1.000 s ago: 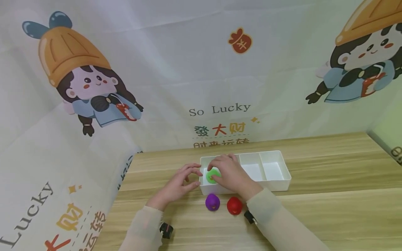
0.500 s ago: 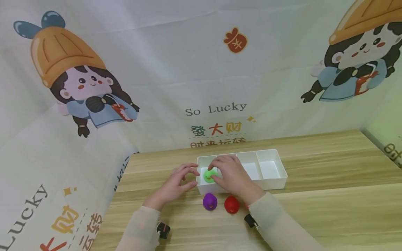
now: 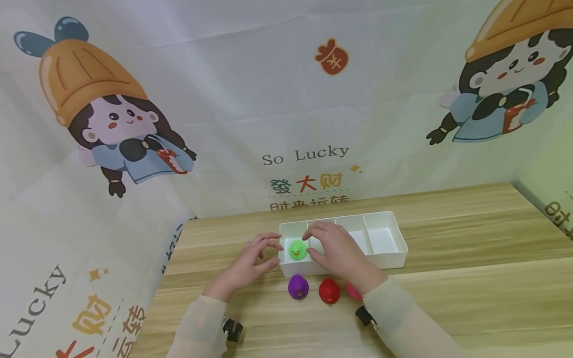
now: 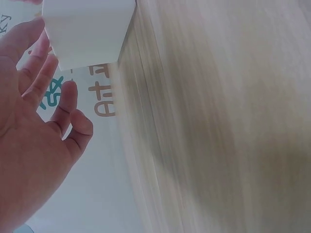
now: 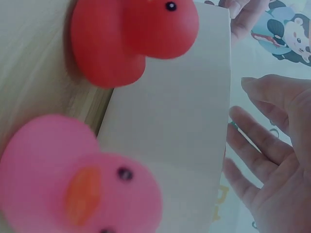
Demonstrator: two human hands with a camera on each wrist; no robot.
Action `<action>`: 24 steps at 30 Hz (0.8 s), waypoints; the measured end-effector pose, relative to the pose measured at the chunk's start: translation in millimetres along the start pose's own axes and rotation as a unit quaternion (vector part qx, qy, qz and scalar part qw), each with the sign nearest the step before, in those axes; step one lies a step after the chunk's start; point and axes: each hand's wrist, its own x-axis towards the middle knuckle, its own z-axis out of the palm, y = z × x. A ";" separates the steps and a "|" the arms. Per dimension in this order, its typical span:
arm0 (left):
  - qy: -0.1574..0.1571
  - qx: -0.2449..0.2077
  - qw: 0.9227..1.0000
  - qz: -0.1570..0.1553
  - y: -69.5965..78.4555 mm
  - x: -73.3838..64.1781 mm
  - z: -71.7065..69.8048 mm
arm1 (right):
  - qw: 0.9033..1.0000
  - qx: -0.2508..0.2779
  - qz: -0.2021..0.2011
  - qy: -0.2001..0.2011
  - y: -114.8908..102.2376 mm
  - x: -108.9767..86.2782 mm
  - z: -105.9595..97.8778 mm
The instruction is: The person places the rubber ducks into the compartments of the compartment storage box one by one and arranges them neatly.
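Note:
A green rubber duck sits in the leftmost compartment of a white divided box. My right hand hovers over the box just right of the duck, thumb and fingers spread, holding nothing. At the box's left end is my left hand; in the left wrist view its fingertips lie along the box wall. In front of the box stand a purple duck and a red duck. A pink duck is largely hidden by my right wrist in the head view.
The box stands on a wood-grain table, its other compartments partly hidden by my right hand. A printed cloth hangs behind the table and along its left side.
My right hand has let go of the green duck and moved slightly right, uncovering it and part of the pink duck. The left hand stays at the box's end; the head view shifts a little.

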 end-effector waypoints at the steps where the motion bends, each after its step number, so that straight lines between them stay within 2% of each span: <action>1: 0.000 0.000 1.000 0.000 -0.3 0.2 0.0 | 1.000 -0.002 0.000 0.000 1.1 -1.2 -1.3; 7: -0.001 0.000 1.000 0.001 -4.0 0.0 0.7 | 1.000 0.003 0.012 0.009 8.7 -11.3 -8.8; 17: 0.004 -0.009 1.000 0.005 -7.3 -1.1 1.0 | 0.999 -0.004 -0.026 0.037 18.5 -28.0 -14.7; 24: 0.003 -0.008 1.000 0.002 -6.7 -1.4 2.0 | 0.999 0.007 -0.030 0.044 21.5 -35.8 -18.9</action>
